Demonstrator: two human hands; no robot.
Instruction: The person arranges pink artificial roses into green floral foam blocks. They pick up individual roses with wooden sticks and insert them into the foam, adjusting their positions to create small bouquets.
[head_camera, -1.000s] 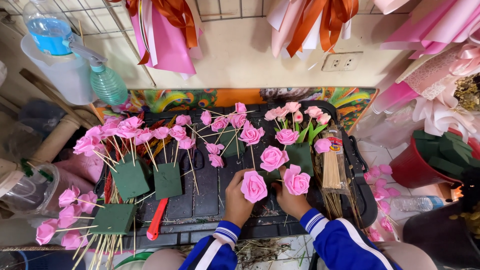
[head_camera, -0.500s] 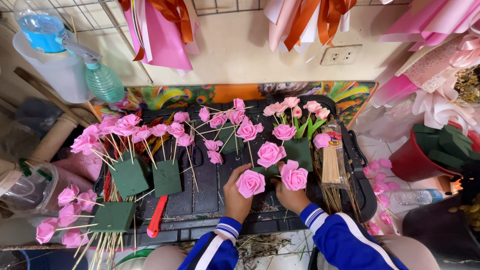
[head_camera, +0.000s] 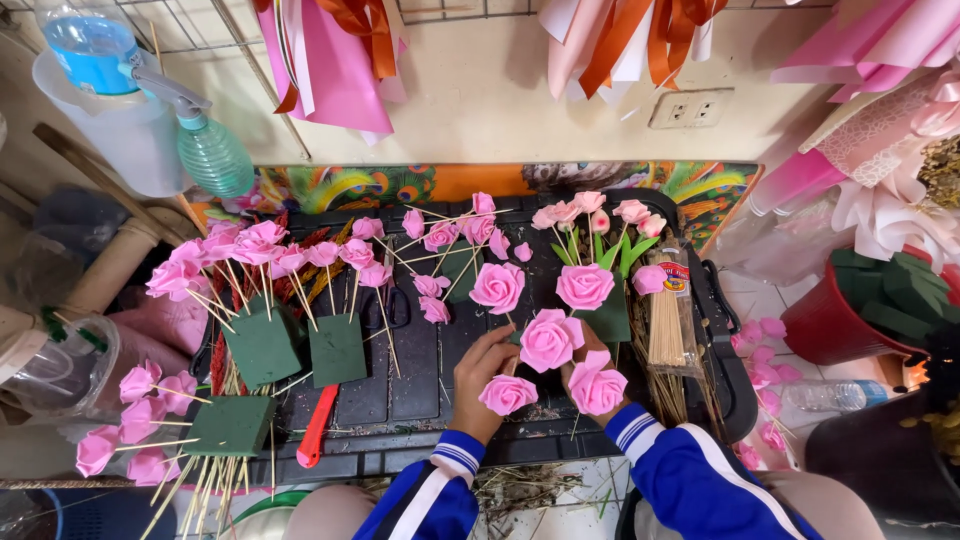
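Left hand (head_camera: 482, 372) pinches pink foam rose (head_camera: 507, 394), petals spiralled, matte, head facing up. Right hand (head_camera: 592, 372) grips second pink rose (head_camera: 597, 389), same look. Third rose (head_camera: 548, 340) between hands, at 12 o'clock from them. All over black tray (head_camera: 400, 380). Green foam blocks (head_camera: 262, 348) at 9 o'clock, bamboo sticks bundle (head_camera: 666, 335) at 3 o'clock.

The left hand (head_camera: 482, 372) now holds two pink roses, one low (head_camera: 507, 394) and one raised (head_camera: 548, 340) between both hands, while the right hand (head_camera: 590, 385) keeps its rose (head_camera: 597, 388)
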